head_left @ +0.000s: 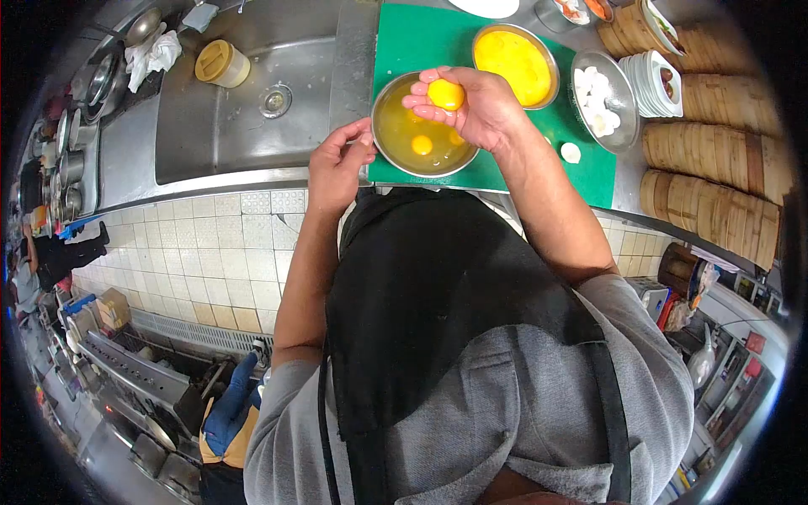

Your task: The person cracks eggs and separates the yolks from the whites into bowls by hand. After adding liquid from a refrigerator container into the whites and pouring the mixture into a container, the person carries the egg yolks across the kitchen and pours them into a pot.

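A metal bowl (389, 160) of raw egg whites with a few yolks sits on the green cutting board (421, 32). My left hand (340, 162) is at its left rim, with bent fingers pinching the edge. Above the bowl, my right hand (481, 103) is turned palm up and cradles one whole egg yolk (445, 94) on wet fingers. Behind it stands a second metal bowl (551, 94), full of bright yellow yolks. Eggshells (594, 99) fill a metal dish (624, 105) to the right, and a single shell piece (571, 152) lies on the board.
Left of the board is a steel sink (252, 143) with a yellow-lidded tub (222, 64) in it. Stacked bamboo steamers (711, 151) and white plates (652, 84) line the right side. Other people (227, 412) are in the kitchen behind and to the left.
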A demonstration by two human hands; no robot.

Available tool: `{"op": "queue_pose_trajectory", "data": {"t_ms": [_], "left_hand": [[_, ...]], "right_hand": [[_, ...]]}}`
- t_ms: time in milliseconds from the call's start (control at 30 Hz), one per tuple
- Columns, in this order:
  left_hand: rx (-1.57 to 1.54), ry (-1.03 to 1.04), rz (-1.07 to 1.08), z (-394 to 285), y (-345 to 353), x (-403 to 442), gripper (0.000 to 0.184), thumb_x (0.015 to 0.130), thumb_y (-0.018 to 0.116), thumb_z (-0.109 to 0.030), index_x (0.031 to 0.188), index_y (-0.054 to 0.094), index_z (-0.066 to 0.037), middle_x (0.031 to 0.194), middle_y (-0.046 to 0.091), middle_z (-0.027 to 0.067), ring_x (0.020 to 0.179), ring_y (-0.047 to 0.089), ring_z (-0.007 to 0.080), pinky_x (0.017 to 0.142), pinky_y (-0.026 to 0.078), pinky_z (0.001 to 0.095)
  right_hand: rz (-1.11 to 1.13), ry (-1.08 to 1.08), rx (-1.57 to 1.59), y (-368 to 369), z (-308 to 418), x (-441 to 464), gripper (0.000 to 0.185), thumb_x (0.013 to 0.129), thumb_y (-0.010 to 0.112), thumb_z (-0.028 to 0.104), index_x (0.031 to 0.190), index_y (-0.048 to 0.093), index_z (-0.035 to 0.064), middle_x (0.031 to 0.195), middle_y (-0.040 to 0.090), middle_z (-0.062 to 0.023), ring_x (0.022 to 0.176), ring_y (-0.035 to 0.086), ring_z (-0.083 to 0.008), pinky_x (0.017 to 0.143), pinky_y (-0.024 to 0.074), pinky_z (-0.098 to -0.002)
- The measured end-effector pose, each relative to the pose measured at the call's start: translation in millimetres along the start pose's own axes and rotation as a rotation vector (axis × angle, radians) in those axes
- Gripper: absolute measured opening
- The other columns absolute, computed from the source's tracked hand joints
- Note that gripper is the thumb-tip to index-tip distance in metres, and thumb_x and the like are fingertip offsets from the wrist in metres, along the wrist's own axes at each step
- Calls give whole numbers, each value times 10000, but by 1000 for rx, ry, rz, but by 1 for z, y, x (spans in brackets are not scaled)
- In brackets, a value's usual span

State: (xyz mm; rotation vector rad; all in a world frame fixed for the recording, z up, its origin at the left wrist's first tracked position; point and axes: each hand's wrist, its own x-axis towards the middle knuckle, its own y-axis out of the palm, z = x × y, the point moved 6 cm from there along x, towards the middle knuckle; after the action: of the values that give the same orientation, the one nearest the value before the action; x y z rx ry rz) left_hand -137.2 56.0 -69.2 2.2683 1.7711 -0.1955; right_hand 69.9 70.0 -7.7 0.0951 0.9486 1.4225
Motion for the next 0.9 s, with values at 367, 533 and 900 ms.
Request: {"op": "queue_pose_trajectory", "data": {"t_ms": [367,533,900], "left_hand": [[9,-1,-4,-1,-1,0,327,947,610,-152,1221,607,25,993,681,91,849,651,128,768,540,272],[15,-8,-5,-3,0,0,330,947,611,-157,1222,607,26,1002,681,89,847,650,129,772,539,272],[20,-12,-4,-4,2,0,322,949,607,-151,1219,609,25,1011,680,83,852,645,121,771,533,262]], "right_hand": [[170,-268,81,-23,94,-21,277,982,446,128,1093,548,-106,1077,614,-237,1062,625,-390,918,565,-412],[-223,-396,-176,-80,117,-7,293,989,397,97,1112,542,-126,1109,604,-245,1053,623,-378,935,557,-404],[-216,-314,-686,-52,88,-18,355,940,518,235,1169,617,-18,1137,657,-119,1056,633,-233,898,514,-355]]}}
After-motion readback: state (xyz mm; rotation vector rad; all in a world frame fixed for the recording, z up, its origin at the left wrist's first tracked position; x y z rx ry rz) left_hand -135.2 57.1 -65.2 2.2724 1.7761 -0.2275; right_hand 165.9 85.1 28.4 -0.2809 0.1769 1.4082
